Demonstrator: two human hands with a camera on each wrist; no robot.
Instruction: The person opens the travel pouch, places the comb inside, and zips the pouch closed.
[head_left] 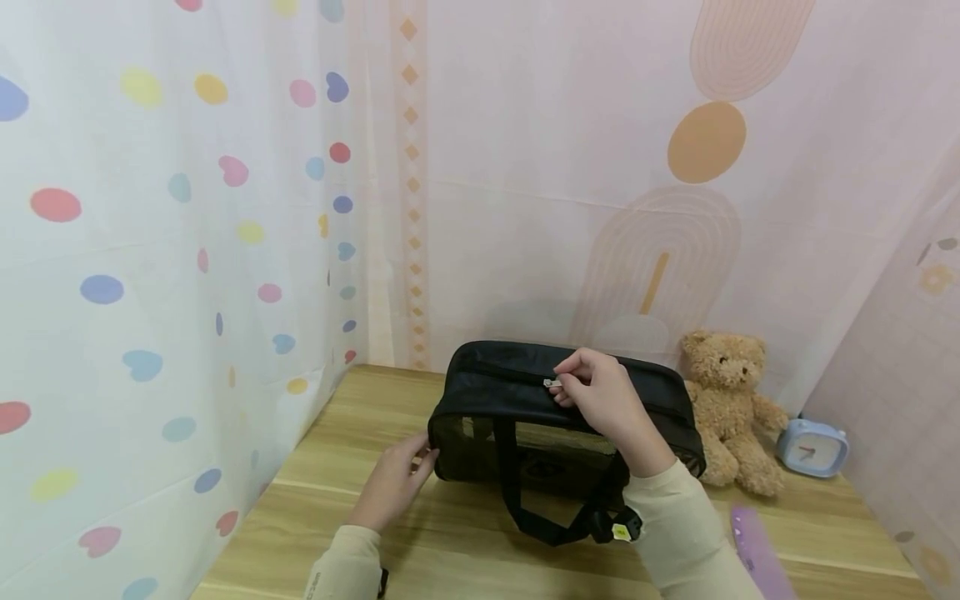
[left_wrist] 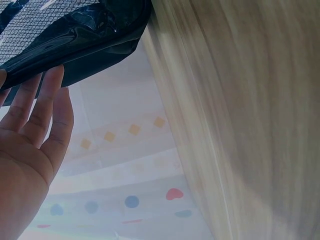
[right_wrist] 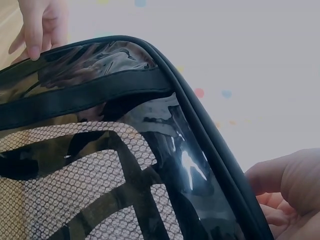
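A black zippered bag [head_left: 480, 392] with see-through side panels stands on the wooden table, its strap handle [head_left: 551, 530] hanging down in front. On its top, my right hand [head_left: 600, 396] pinches the metal zipper pull [head_left: 552, 383] between thumb and fingers. My left hand [head_left: 397, 479] holds the bag's left end by its edge. In the left wrist view, the fingers of that left hand [left_wrist: 30, 130] lie along the dark piping, with the thumb mostly out of frame. The right wrist view shows the bag's clear panel [right_wrist: 185, 165] and mesh close up; the zipper pull is hidden there.
A brown teddy bear [head_left: 727, 408] sits right of the bag, with a light blue alarm clock [head_left: 813, 447] beside it. A purple ruler [head_left: 757, 550] lies at the front right of the table [head_left: 300, 533]. Patterned curtains [head_left: 510, 233] hang behind and at both sides.
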